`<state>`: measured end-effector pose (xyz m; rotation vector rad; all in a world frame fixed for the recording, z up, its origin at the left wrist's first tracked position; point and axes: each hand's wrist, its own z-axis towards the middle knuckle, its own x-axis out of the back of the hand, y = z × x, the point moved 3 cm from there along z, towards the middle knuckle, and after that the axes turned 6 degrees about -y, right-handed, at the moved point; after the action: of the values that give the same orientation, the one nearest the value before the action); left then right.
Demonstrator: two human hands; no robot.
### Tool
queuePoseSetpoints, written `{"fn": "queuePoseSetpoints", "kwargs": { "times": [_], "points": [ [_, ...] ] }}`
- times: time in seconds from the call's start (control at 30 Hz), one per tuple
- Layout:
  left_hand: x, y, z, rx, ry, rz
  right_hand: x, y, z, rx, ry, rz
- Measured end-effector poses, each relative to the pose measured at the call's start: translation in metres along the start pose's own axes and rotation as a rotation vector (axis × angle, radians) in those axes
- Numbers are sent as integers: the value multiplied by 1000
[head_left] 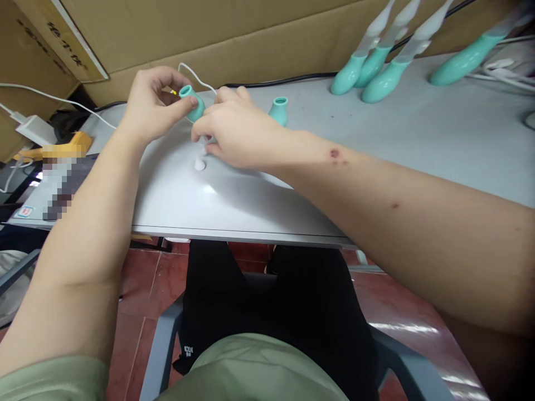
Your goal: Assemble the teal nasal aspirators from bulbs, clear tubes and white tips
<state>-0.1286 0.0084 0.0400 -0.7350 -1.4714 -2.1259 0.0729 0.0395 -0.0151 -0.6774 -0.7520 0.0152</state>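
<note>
My left hand [156, 103] pinches a teal, hollow rubber bulb [195, 108] between thumb and fingers, its round opening tilted up. Just right of the bulb is my right hand [234, 125], palm down and fingers bent, with a gap between thumb and index fingertip. Right under those fingertips, a small white cone-shaped tip [200, 163] rests on the table; whether the thumb touches its narrow end I cannot tell. Behind my right wrist, partly covered by it, a second teal bulb [279, 110] stands upright with its mouth open.
Three teal bulbs with clear necks and long white tips [387, 78] stand at the back right. Another assembled one [463, 64] leans farther right, near white cables [501, 72]. A cardboard wall [251, 39] closes the grey table's [418, 133] rear. Left are a charger [37, 131] and a yellow object [79, 143].
</note>
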Motion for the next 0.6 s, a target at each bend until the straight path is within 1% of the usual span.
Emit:
{"fn": "queuePoseSetpoints", "kwargs": {
  "times": [0.03, 0.07, 0.13, 0.2, 0.3, 0.37, 0.43, 0.53, 0.6],
  "points": [
    [-1, 1, -1, -7, 2, -22, 4, -5, -2, 8, -104, -55],
    [-1, 3, -1, -10, 5, -37, 11, -11, -5, -8, -141, -96],
    [-2, 3, -2, -17, 6, -53, 30, -23, -14, -37, -145, -117],
    [-1, 3, -2, -29, -26, -63, 51, -32, -24, -38, -42, -98],
    [-1, 4, -4, -37, -69, -52, 69, -31, -32, -22, 33, -56],
    [-2, 6, -7, -26, -95, -54, 74, -24, -31, -28, 129, -16],
    [-5, 10, -10, -37, -127, -89, 73, -17, -27, -48, 193, 22],
    [-9, 13, -14, -89, -143, -144, 69, -9, -22, -72, 213, 78],
    [-10, 14, -14, -106, -147, -133, 68, -6, -22, -49, 228, 135]
  ]
}}
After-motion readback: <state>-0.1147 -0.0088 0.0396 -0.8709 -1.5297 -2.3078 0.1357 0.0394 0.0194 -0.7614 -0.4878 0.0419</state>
